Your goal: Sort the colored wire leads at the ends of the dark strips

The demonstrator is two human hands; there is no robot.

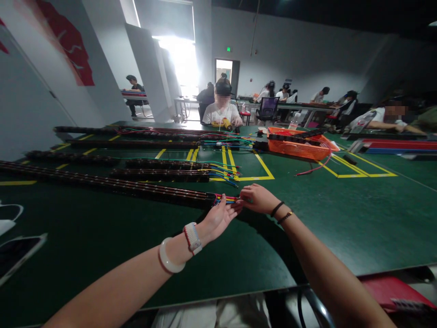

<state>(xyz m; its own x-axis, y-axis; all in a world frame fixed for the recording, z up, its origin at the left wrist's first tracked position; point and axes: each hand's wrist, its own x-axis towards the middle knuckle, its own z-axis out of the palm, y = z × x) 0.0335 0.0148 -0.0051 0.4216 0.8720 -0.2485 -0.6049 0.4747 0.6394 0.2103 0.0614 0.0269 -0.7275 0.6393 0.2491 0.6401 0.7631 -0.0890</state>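
**Wire ends in both hands**

Mid-table, at the right end of a long black cable chain (136,187): coloured wires (226,199). Pinched at the tips by the right hand (257,199), fingers closed. Cradled from the near side by the left hand (216,219), fingers loosely spread. Far right: orange basket (297,146).

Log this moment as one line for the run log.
left hand: open, under coloured wires | right hand: pinching wire tips | wires exit black cable chain | surface: green table
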